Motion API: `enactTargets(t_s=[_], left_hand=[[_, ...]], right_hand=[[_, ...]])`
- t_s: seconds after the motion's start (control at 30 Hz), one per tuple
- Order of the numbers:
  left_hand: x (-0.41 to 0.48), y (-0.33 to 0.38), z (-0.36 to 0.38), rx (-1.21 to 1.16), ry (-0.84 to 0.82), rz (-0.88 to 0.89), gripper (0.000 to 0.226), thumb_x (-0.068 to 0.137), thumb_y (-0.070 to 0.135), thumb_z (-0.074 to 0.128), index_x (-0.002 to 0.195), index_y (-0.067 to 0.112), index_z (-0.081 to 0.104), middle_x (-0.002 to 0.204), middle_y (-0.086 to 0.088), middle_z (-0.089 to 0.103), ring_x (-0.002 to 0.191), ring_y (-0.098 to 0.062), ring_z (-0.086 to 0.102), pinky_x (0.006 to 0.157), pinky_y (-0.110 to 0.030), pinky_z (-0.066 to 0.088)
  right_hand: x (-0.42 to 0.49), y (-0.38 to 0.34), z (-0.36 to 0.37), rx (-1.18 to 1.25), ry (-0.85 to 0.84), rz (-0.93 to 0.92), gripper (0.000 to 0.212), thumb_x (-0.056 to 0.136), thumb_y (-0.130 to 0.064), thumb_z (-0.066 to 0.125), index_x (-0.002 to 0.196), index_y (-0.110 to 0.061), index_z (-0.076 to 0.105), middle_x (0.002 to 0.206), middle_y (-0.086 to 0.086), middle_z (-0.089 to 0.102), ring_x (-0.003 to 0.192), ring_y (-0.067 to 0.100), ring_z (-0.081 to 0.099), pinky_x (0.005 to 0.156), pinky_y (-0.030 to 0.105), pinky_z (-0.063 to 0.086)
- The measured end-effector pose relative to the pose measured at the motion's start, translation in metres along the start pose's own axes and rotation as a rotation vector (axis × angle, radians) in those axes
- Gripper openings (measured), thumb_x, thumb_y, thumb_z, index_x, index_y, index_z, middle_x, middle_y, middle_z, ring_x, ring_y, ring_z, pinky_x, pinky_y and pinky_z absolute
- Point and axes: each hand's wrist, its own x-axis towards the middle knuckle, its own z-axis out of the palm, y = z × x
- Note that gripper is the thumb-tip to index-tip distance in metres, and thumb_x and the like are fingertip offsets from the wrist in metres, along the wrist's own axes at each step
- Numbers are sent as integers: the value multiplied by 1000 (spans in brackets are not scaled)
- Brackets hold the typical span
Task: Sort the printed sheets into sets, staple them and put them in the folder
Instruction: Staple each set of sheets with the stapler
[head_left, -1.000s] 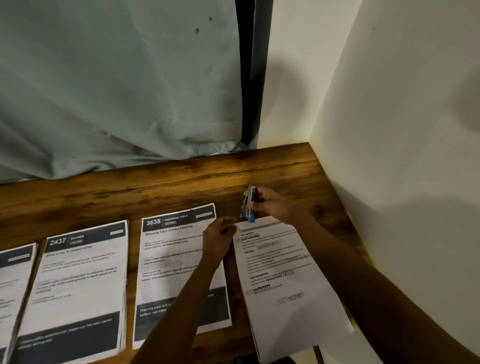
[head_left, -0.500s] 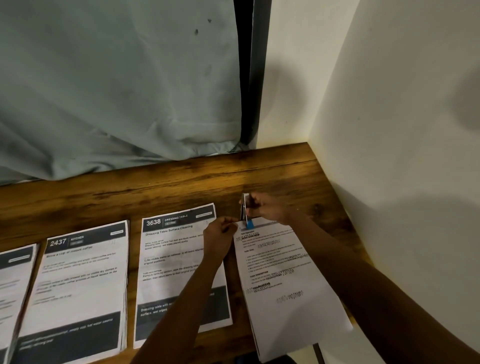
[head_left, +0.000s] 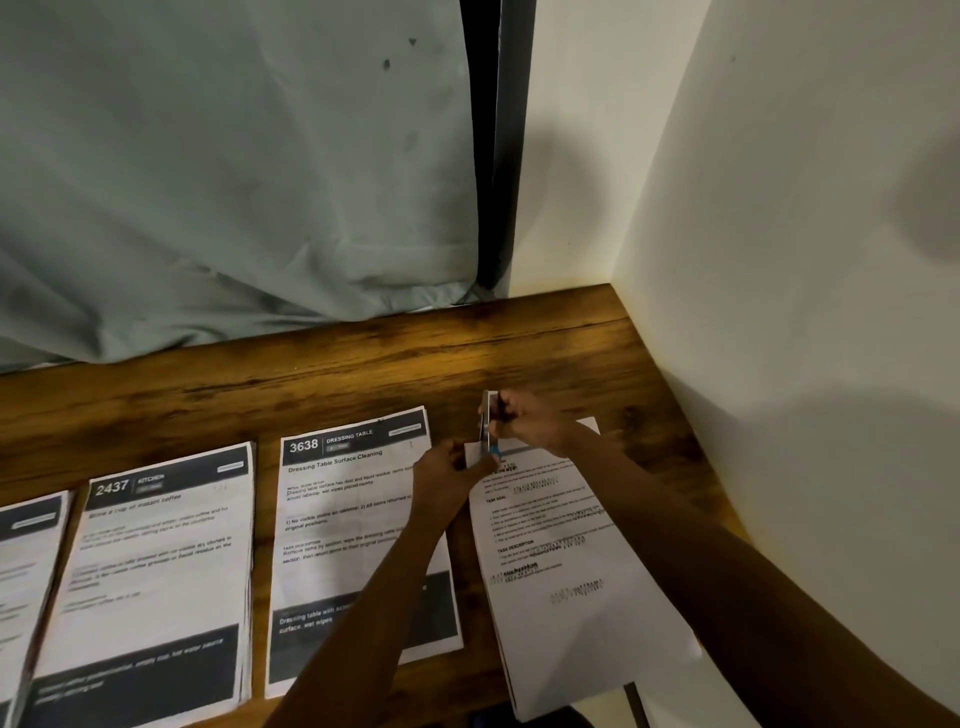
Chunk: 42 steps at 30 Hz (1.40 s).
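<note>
A set of printed sheets (head_left: 582, 587) lies tilted at the right of the wooden table (head_left: 322, 374). My left hand (head_left: 447, 475) pinches its top left corner. My right hand (head_left: 530, 421) grips a small silver stapler with a blue tip (head_left: 489, 423), held nearly upright with its jaw over that same corner. Left of this set lie three more stacks: the sheet headed 3638 Dressing Table (head_left: 343, 530), the one headed 2437 Kitchen (head_left: 156, 577), and a stack cut off by the left edge (head_left: 26, 582). No folder shows.
A grey-green curtain (head_left: 234, 171) hangs over the table's back edge. A dark frame (head_left: 506, 145) runs down beside it. White walls (head_left: 805, 312) close the back right corner and the right side. Bare wood lies behind the stacks.
The stapler has swung from a slant to nearly upright and come down onto the set's top left corner. My left hand has stayed on that corner.
</note>
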Motion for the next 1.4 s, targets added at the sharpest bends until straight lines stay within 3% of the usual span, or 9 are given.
enactTargets(t_s=[0.3,0.47,0.57,0.67,0.83,0.93,1.07,1.13,1.4], left_hand=[[-2,3,8,158,70,92,15,85,21,71,85,13,58,76,8,58,64,5,53,51,-3,41],[2,-3,10,67,59,36,18,83,24,73,93,13,62,89,2,66,75,-7,63,63,-13,49],[7,-8,6,-9,-14,-49,36,77,23,78,107,11,63,103,-2,69,91,-18,68,81,-36,57],[9,-11,5,-40,-45,-82,38,77,22,78,110,12,63,105,-3,70,92,-18,69,81,-36,58],[14,-15,11,-55,38,-85,11,87,24,69,96,20,65,103,-6,71,92,-21,69,85,-42,57],[15,-13,13,-58,86,-98,6,90,27,65,90,22,63,97,-5,71,90,-22,69,85,-42,56],[19,-13,17,-62,111,-134,13,92,27,62,94,15,63,96,-6,69,90,-23,67,80,-36,55],[20,-14,21,-45,123,-154,18,94,27,60,101,10,63,99,-6,67,91,-21,63,78,-32,51],[18,-12,28,-15,165,-158,18,96,25,56,103,9,60,103,-9,64,87,-15,56,72,-27,43]], right_hand=[[-2,5,7,30,80,20,30,88,2,57,117,-6,55,101,1,59,101,16,57,80,22,49],[-4,5,7,40,98,-2,34,88,4,58,121,-2,54,115,11,60,109,22,58,83,24,50],[-5,4,0,12,54,-72,36,87,2,59,122,-3,54,122,14,59,114,23,56,93,32,49],[-8,-2,-10,12,65,-160,37,88,-1,58,125,-6,54,120,11,60,112,21,57,96,37,49],[-7,1,-40,-285,370,-230,44,93,-17,58,136,-15,50,122,6,59,108,17,56,89,27,47],[-8,26,-63,-526,542,-89,36,93,-17,57,129,-16,55,116,7,59,96,16,60,82,26,51],[-31,70,-79,-626,762,97,17,94,-20,55,108,-12,61,97,8,64,80,15,62,66,26,54],[-39,84,-81,-659,827,166,16,94,-20,56,102,-8,62,96,10,63,81,19,61,67,28,53],[-48,108,-77,-625,807,239,18,93,-19,58,105,-8,65,99,11,66,86,24,62,76,38,57]])
